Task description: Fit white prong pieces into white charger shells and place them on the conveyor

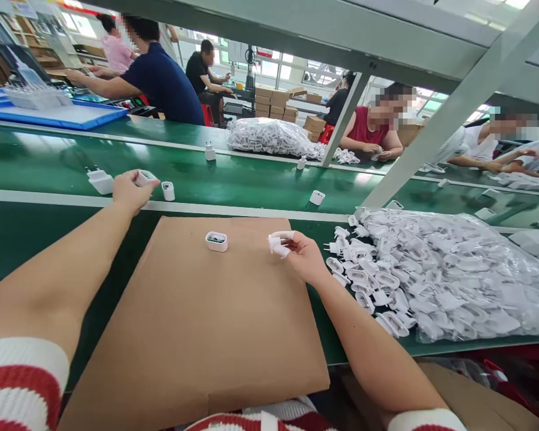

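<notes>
Over the near edge of the green belt, my left hand [131,190] is closed around a white charger housing [146,177]. Just right of it stands another open-topped housing [167,191], and a white charger with pins [99,181] lies to its left. My right hand [306,256], with white covers on its fingertips, pinches a small white plug cap with pins [276,244] above the cardboard sheet [197,323]. Between my hands, one white housing [216,242] rests on the cardboard, its open top showing a green circuit board inside.
At right, a clear bag [467,269] spills many white plug caps [363,269] beside the cardboard. Single pieces [317,197] sit on the belt [260,179]. A slanted metal post [431,120] crosses the right side. Co-workers sit beyond the belt, near another filled bag [269,136].
</notes>
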Motion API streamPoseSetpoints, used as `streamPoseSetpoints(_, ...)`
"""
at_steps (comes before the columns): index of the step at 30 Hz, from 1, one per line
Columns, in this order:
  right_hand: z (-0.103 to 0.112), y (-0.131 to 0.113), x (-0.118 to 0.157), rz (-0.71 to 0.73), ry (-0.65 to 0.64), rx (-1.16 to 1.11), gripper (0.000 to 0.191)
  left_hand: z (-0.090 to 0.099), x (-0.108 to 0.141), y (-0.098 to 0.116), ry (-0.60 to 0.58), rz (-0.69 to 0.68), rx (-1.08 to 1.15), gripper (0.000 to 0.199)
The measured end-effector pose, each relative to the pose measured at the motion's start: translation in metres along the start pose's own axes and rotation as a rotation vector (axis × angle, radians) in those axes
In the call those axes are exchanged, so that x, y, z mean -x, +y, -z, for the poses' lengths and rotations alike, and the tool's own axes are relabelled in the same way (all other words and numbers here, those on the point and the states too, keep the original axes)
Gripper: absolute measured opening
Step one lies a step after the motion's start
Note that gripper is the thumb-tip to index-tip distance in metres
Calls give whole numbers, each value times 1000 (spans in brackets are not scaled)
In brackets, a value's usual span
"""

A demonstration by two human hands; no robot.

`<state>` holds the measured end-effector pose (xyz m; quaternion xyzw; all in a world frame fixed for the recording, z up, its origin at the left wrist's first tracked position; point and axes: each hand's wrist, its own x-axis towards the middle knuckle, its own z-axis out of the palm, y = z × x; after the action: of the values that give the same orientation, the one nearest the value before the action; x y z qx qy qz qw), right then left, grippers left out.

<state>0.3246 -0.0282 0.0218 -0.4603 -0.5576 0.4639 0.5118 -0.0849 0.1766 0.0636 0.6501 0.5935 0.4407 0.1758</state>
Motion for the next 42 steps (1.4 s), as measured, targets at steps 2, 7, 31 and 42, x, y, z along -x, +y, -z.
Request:
streamPoseSetpoints(2, -1, -2, 1, 21, 16, 11, 32, -4, 21, 21, 62, 43, 70, 66)
streamPoseSetpoints(7, -9, -13, 4, -12, 132, -69, 42, -38, 119, 101, -263, 9, 410, 65)
streamPoseSetpoints(31, -31, -28, 34, 426, -187, 954, 21, -115, 214, 116, -719, -162, 294, 32)
streamPoseSetpoints(42, -37, -27, 27, 537, -208, 1152, 24, -114, 215, 117, -729, -179, 277, 28)
